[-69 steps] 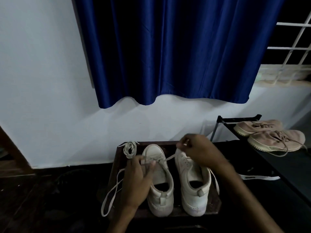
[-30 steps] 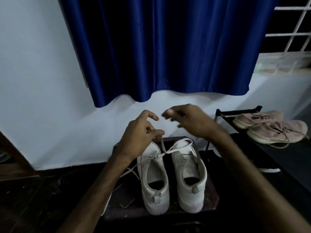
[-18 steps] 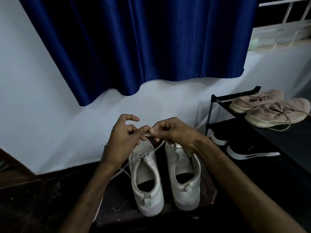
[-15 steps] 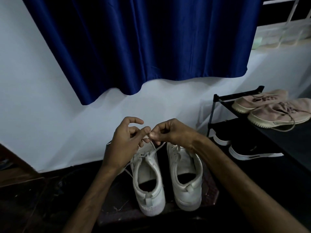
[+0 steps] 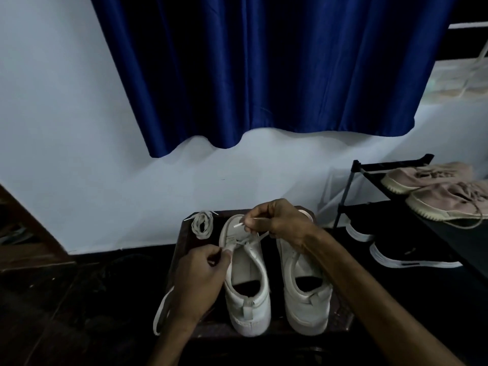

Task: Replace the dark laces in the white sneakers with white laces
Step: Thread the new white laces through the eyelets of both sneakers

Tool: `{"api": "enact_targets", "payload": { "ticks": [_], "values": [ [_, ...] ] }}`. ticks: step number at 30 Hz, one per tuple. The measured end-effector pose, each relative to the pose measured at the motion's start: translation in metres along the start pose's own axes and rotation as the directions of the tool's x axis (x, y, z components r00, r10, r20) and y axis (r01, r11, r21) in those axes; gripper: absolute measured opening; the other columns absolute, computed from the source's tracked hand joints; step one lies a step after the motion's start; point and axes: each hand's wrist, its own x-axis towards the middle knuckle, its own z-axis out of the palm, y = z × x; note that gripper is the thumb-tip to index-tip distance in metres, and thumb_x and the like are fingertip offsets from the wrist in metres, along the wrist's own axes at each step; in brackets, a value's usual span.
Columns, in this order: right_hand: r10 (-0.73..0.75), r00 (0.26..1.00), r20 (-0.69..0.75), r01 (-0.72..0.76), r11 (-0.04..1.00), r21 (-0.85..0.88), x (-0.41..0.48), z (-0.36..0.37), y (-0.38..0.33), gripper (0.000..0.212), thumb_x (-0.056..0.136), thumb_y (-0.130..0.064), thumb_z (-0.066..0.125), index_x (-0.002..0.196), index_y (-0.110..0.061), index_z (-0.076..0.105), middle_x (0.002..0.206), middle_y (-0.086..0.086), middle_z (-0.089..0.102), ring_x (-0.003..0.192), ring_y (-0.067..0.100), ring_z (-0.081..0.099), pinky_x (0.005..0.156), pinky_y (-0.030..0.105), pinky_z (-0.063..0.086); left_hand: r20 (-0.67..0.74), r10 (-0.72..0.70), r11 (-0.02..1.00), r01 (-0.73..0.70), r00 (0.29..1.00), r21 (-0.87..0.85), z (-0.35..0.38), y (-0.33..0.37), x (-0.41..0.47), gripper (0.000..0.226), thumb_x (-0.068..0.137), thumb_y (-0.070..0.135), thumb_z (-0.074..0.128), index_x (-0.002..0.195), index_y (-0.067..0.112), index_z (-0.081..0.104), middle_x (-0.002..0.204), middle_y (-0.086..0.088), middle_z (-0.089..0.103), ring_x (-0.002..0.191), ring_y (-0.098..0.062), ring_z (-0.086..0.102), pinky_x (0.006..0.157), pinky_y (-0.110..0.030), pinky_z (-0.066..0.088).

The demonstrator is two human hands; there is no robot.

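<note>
Two white sneakers stand side by side on a dark low stool (image 5: pixel 340 320), heels toward me. A white lace (image 5: pixel 260 237) runs through the front eyelets of the left sneaker (image 5: pixel 248 281). My right hand (image 5: pixel 280 223) hovers over the toe of that sneaker and pinches the lace near its plastic tip. My left hand (image 5: pixel 198 276) sits at the sneaker's left side and pinches the other part of the lace, which trails down off the stool's left edge. The right sneaker (image 5: pixel 303 289) shows no lace. A coiled white lace (image 5: pixel 202 224) lies at the stool's back left corner.
A blue curtain (image 5: pixel 264 70) hangs over the pale wall behind. At the right stands a black shoe rack (image 5: pixel 353 180) with pinkish sneakers (image 5: pixel 446 196) on top and black shoes (image 5: pixel 406 254) below. The floor is dark; wooden furniture (image 5: pixel 23 233) sits at the far left.
Both hands have come down from in front of the wall to the left sneaker. They have moved apart: the left to the shoe's side, the right over its toe with the lace tip.
</note>
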Motion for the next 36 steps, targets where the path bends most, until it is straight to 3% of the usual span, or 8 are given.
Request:
{"api": "enact_targets", "payload": {
  "ticks": [3,7,15,19,25,29,33,36],
  "values": [
    [-0.025,0.997,0.070,0.029,0.998,-0.047,0.002,0.009,0.003,0.005,0.088,0.001,0.064,0.085,0.003,0.068,0.073,0.010,0.067,0.065,0.011,0.060,0.065,0.017,0.050,0.010,-0.070,0.992,0.071,0.997,-0.102,-0.001,-0.009,0.001,0.034,0.076,0.046,0.054,0.073,0.016,0.071,0.068,0.005,0.071,0.071,-0.012,0.068,0.071,-0.043,0.054],
    [0.005,0.993,0.122,0.018,0.983,-0.182,0.002,0.018,0.006,0.013,0.090,0.001,0.060,0.080,0.000,0.067,0.075,0.012,0.069,0.064,0.013,0.058,0.066,0.021,0.048,0.107,-0.155,0.947,0.179,0.982,-0.267,0.001,-0.015,0.003,0.029,0.076,0.044,0.057,0.080,0.022,0.074,0.076,0.004,0.074,0.079,-0.015,0.070,0.080,-0.049,0.056],
    [0.016,1.000,-0.004,-0.016,0.907,-0.421,0.001,0.034,0.014,0.012,0.086,-0.016,0.065,0.081,-0.007,0.071,0.086,0.015,0.072,0.074,0.019,0.065,0.078,0.040,0.053,0.092,-0.210,0.906,0.229,0.973,-0.355,0.006,-0.011,0.002,0.019,0.091,0.018,0.061,0.079,0.017,0.076,0.079,0.005,0.075,0.084,-0.013,0.070,0.087,-0.044,0.054],
    [-0.038,0.996,-0.079,-0.023,0.756,-0.655,-0.002,0.047,0.015,0.010,0.087,-0.022,0.062,0.088,-0.017,0.069,0.096,0.003,0.073,0.093,0.016,0.068,0.085,0.033,0.053,0.095,-0.202,0.894,0.223,0.975,-0.388,0.007,-0.011,0.001,0.020,0.089,0.024,0.062,0.076,0.014,0.074,0.079,-0.005,0.074,0.084,-0.023,0.070,0.085,-0.049,0.052],
    [-0.161,0.974,-0.159,-0.044,0.553,-0.832,-0.007,0.062,0.015,0.021,0.086,-0.024,0.052,0.099,-0.010,0.060,0.099,0.012,0.070,0.095,0.033,0.064,0.077,0.039,0.052,0.079,-0.164,0.896,0.182,0.983,-0.406,0.009,-0.015,0.001,0.033,0.077,0.041,0.056,0.080,0.011,0.070,0.083,-0.019,0.071,0.085,-0.036,0.068,0.081,-0.057,0.049],
    [-0.184,0.965,-0.187,-0.076,0.486,-0.870,-0.014,0.069,0.014,0.027,0.084,-0.030,0.052,0.103,-0.012,0.057,0.101,0.013,0.065,0.098,0.032,0.060,0.074,0.038,0.048,0.032,-0.138,0.901,0.139,0.990,-0.411,0.017,-0.025,-0.005,0.038,0.090,0.046,0.052,0.077,0.015,0.069,0.073,-0.005,0.070,0.071,-0.020,0.064,0.071,-0.050,0.050],
    [-0.193,0.962,-0.193,-0.106,0.388,-0.916,-0.022,0.071,0.008,0.029,0.088,-0.031,0.049,0.108,-0.012,0.055,0.108,0.008,0.061,0.111,0.027,0.050,0.076,0.037,0.046,-0.023,-0.095,0.917,0.078,0.995,-0.392,0.031,-0.027,-0.018,0.014,0.094,0.025,0.058,0.100,0.027,0.071,0.095,0.011,0.072,0.092,-0.005,0.066,0.084,-0.033,0.053],
    [-0.224,0.955,-0.195,-0.133,0.266,-0.955,-0.029,0.076,0.007,0.033,0.090,-0.036,0.047,0.110,-0.011,0.050,0.112,0.006,0.058,0.114,0.025,0.046,0.076,0.036,0.045,-0.073,-0.107,0.907,0.067,0.992,-0.416,0.044,-0.021,-0.025,0.018,0.094,0.015,0.060,0.104,0.028,0.067,0.102,0.012,0.069,0.096,-0.001,0.063,0.084,-0.029,0.051]
  ]
}}
